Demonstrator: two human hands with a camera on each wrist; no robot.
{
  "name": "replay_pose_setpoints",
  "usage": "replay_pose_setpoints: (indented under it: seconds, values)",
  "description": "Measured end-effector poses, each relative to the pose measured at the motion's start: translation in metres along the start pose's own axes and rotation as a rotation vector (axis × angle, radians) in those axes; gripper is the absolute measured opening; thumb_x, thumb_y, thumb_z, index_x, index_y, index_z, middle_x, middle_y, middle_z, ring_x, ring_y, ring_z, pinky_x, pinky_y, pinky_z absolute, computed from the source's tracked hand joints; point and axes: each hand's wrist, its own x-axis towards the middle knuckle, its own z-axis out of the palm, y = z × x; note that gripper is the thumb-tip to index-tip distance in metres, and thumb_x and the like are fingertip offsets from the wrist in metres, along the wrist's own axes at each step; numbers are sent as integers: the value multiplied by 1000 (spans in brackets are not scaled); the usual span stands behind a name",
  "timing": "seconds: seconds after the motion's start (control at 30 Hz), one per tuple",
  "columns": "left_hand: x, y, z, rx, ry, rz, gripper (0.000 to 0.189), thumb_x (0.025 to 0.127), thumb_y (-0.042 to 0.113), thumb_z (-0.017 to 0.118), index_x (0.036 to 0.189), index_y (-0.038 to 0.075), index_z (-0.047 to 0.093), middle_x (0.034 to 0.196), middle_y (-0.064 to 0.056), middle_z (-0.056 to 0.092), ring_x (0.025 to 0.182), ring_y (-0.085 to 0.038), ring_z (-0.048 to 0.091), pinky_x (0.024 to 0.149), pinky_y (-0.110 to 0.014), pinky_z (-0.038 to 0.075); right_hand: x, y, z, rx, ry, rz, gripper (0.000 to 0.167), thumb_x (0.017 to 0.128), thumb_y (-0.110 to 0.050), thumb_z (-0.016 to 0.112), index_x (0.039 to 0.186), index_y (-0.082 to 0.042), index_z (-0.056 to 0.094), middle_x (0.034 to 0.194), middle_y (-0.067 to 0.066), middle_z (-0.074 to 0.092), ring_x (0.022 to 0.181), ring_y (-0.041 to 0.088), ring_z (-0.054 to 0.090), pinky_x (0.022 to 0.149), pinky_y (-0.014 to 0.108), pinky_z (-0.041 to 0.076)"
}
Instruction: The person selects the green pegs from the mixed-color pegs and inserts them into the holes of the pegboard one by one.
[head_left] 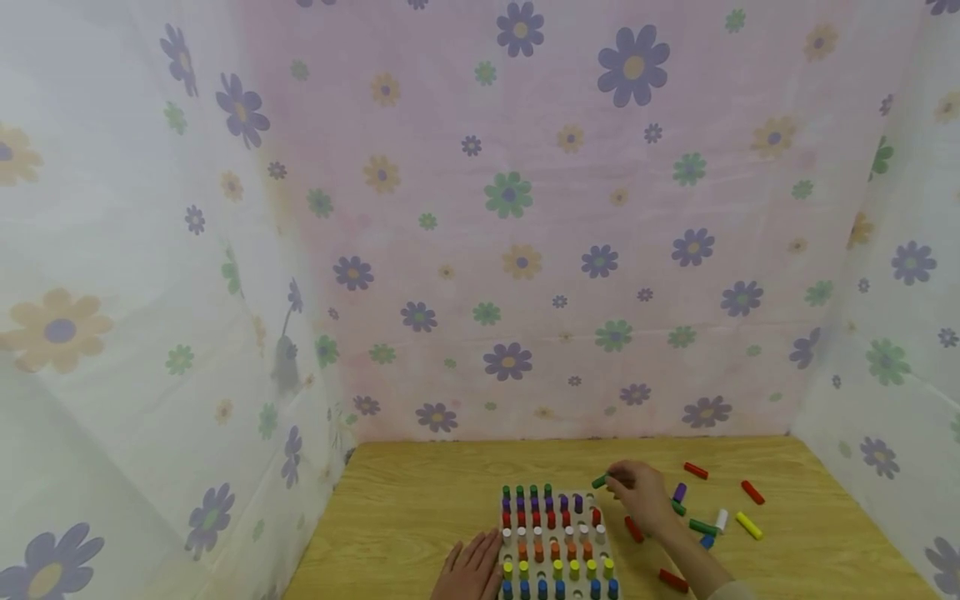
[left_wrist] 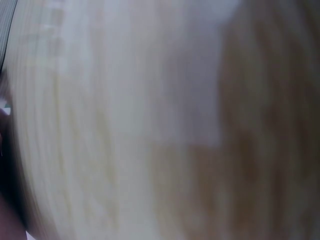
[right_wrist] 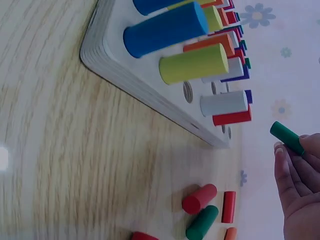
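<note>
A pale wooden pegboard (head_left: 608, 550) stands on the table, with rows of upright pegs coloured green, purple, red, white, orange, yellow and blue. Some holes in it are bare. Off its far right corner, my right hand (head_left: 641, 498) pinches a green peg (head_left: 599, 482) between thumb and fingertips. The right wrist view shows that green peg (right_wrist: 286, 136) tilted and apart from the board (right_wrist: 135, 84). My left hand (head_left: 470, 571) lies flat with fingers extended at the board's left edge. The left wrist view is a blurred close-up of a wood-grain surface.
Loose pegs lie on the wood-grain table (head_left: 405, 492) to the right of the board: several red ones (head_left: 696, 471), a yellow (head_left: 748, 525), a white (head_left: 722, 521), a purple (head_left: 679, 492), a blue (head_left: 707, 542) and green ones (head_left: 702, 527). Flowered sheets (head_left: 450, 250) enclose the table.
</note>
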Motion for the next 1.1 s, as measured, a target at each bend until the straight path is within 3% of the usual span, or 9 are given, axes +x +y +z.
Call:
replay_pose_setpoints:
  seconds: [0.3, 0.43, 0.77, 1.1]
  values:
    - [-2, 2, -2, 1, -22, -14, 65, 109, 60, 17, 156, 26, 47, 156, 9, 48, 143, -17, 46, 116, -54, 36, 3, -1, 19, -34, -5, -12, 14, 94, -2, 72, 107, 0, 75, 94, 3, 75, 86, 16, 70, 74, 28, 60]
    - [-1, 2, -3, 8, -22, -11, 65, 109, 60, 17, 156, 26, 46, 157, 10, 48, 143, -17, 45, 115, -54, 36, 3, -4, 24, -1, -14, -40, 13, 94, 0, 71, 107, 1, 75, 95, 6, 75, 85, 18, 71, 74, 31, 61]
    - [-2, 3, -4, 16, -17, -14, 65, 109, 60, 17, 156, 26, 47, 156, 10, 49, 143, -17, 46, 115, -54, 36, 3, -4, 41, 33, 9, -54, 11, 95, 1, 70, 105, 3, 74, 90, 6, 74, 80, 16, 69, 69, 26, 59]
    - [-1, 2, -3, 20, -11, -10, 64, 109, 60, 18, 156, 27, 47, 156, 10, 48, 143, -16, 45, 116, -53, 36, 7, -2, 54, -57, 32, -79, 13, 93, -1, 72, 106, 2, 75, 93, 4, 75, 84, 17, 69, 72, 32, 60]
